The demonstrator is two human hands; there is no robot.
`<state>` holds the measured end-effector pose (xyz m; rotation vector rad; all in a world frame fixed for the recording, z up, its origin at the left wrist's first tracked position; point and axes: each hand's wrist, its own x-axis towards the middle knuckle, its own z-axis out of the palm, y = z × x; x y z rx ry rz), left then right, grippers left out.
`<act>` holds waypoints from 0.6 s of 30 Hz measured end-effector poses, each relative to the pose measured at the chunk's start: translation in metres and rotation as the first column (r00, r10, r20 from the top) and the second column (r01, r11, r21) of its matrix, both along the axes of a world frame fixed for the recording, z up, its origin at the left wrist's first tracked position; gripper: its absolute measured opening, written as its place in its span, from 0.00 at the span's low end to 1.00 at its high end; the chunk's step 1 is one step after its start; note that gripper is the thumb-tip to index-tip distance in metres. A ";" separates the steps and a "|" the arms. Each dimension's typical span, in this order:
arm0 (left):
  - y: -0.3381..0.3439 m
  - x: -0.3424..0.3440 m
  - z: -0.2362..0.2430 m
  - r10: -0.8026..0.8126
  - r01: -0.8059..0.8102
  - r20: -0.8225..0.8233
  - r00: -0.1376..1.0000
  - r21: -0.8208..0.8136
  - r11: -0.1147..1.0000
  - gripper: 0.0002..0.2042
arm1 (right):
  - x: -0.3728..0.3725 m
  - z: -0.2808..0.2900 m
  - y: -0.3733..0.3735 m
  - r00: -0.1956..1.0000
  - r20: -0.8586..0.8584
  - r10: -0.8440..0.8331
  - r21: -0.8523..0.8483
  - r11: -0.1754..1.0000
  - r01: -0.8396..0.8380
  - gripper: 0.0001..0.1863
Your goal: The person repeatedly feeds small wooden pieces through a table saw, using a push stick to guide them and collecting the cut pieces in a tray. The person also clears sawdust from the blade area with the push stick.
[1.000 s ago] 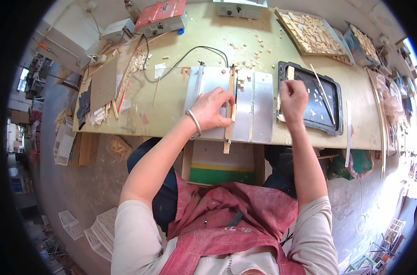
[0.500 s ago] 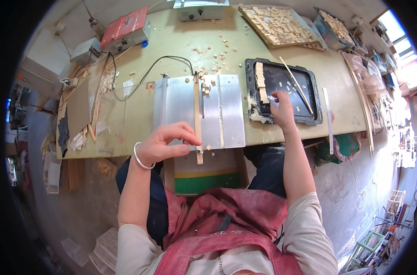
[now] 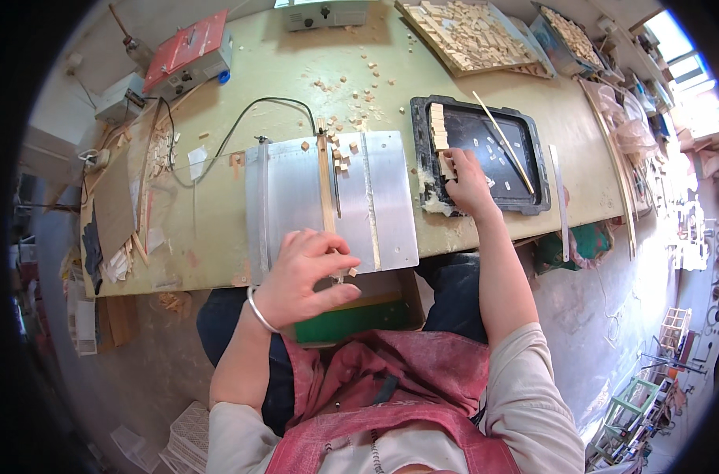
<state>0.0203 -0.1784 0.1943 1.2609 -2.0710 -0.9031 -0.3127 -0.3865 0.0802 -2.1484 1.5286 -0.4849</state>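
Note:
My left hand [image 3: 316, 268] hovers at the near edge of a metal saw table [image 3: 288, 197], fingers curved and apart, nothing visible in it. A wooden fence strip [image 3: 325, 174] runs down the plate beside a narrow blade slot, its near end behind my fingers. One small wooden cube [image 3: 353, 272] lies by my fingertips; several more cubes [image 3: 342, 158] sit at the slot's far end. Over the black tray [image 3: 542, 170], my right hand [image 3: 467, 183] has its fingers closed on a wooden block [image 3: 447, 165], at the near end of a row of blocks [image 3: 438, 126].
Inside the tray lie a thin wooden stick [image 3: 505, 144] and several small pale pieces. A steel ruler [image 3: 560, 201] rests to its right. Farther back stand a board heaped with wooden blocks [image 3: 474, 35] and a red-topped machine box [image 3: 187, 51]. A black cable [image 3: 249, 107] curves across the table.
My right hand has moved toward the near end of the block row and closed on a block there. The left hand has opened wider near the plate's edge. The view has shifted slightly.

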 end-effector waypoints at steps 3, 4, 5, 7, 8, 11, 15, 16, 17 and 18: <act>0.003 -0.010 -0.003 -0.056 0.055 0.104 0.993 0.007 0.998 0.18 | -0.006 -0.007 -0.001 1.000 0.030 -0.004 0.003 1.000 0.004 0.28; 0.004 -0.010 -0.004 -0.078 0.076 0.089 0.993 0.024 0.997 0.19 | -0.007 -0.008 -0.001 0.999 0.041 -0.003 -0.001 1.000 0.003 0.27; 0.005 -0.011 -0.005 -0.100 0.097 0.073 0.992 0.041 0.994 0.20 | -0.008 -0.008 -0.001 0.999 0.051 -0.002 -0.004 1.000 0.002 0.27; 0.004 -0.012 -0.007 -0.074 0.072 0.047 0.996 0.036 0.997 0.21 | -0.009 -0.007 -0.002 1.000 0.013 0.005 0.008 1.000 -0.006 0.26; 0.005 -0.012 -0.008 -0.060 0.059 0.035 0.998 0.034 0.998 0.21 | -0.009 -0.006 -0.002 1.000 -0.005 0.010 0.014 1.000 -0.010 0.25; 0.003 -0.012 -0.008 -0.039 0.040 -0.030 0.999 0.034 0.999 0.23 | -0.010 0.000 0.002 1.000 -0.025 0.012 0.014 1.000 -0.011 0.25; 0.002 -0.011 -0.006 -0.017 0.020 -0.067 0.998 0.039 0.999 0.24 | -0.010 0.003 0.005 0.999 -0.043 -0.012 -0.018 1.000 0.011 0.25; 0.001 -0.011 -0.006 -0.011 0.014 -0.080 0.997 0.038 0.999 0.23 | -0.010 0.004 0.005 1.000 -0.019 -0.011 -0.036 0.999 0.011 0.25; 0.001 -0.012 -0.005 -0.004 0.008 -0.092 0.996 0.038 0.999 0.23 | -0.010 0.004 0.006 1.000 0.004 -0.010 -0.054 0.998 0.011 0.25; 0.001 -0.011 -0.005 0.001 0.002 -0.097 0.995 0.035 0.999 0.23 | -0.011 0.005 0.007 1.000 0.007 -0.023 -0.045 0.999 0.024 0.24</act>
